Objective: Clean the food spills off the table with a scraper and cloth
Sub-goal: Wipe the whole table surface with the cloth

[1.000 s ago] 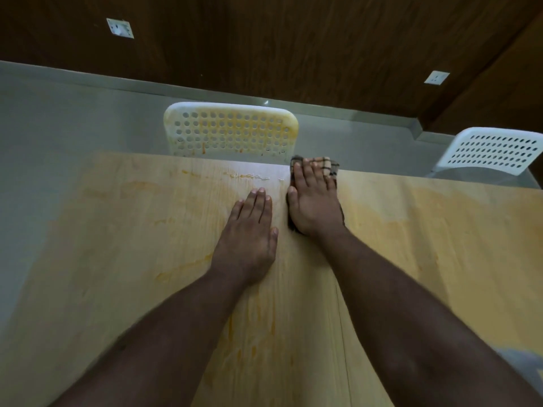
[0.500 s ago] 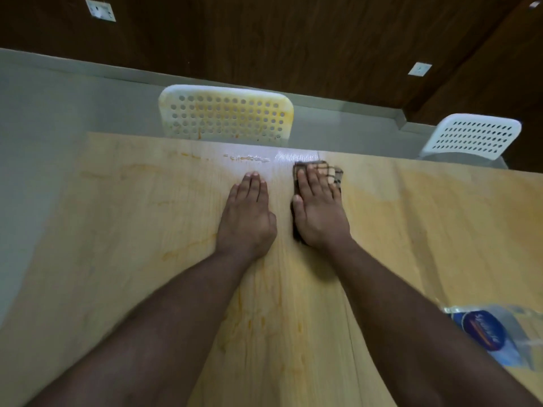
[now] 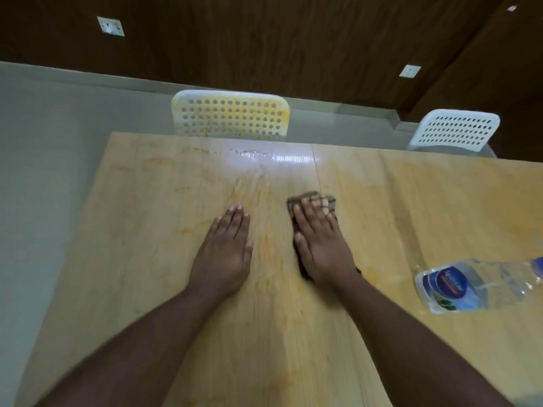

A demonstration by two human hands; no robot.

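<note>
Pressing flat on a dark checked cloth (image 3: 321, 201), the right hand (image 3: 323, 245) is lying with straight fingers, the cloth showing just beyond the fingertips and along the thumb side. The left hand (image 3: 224, 254) is resting palm down on the bare tabletop (image 3: 147, 230) just beside it, fingers straight and together, holding nothing. Yellow-orange smears (image 3: 266, 245) are streaking the wood between and beyond both hands. A clear plastic bottle (image 3: 476, 286) is lying on its side well to the right of the right hand. Two white perforated chairs are standing past the far edge, one stained yellow (image 3: 230, 116), one clean (image 3: 455, 130).
</note>
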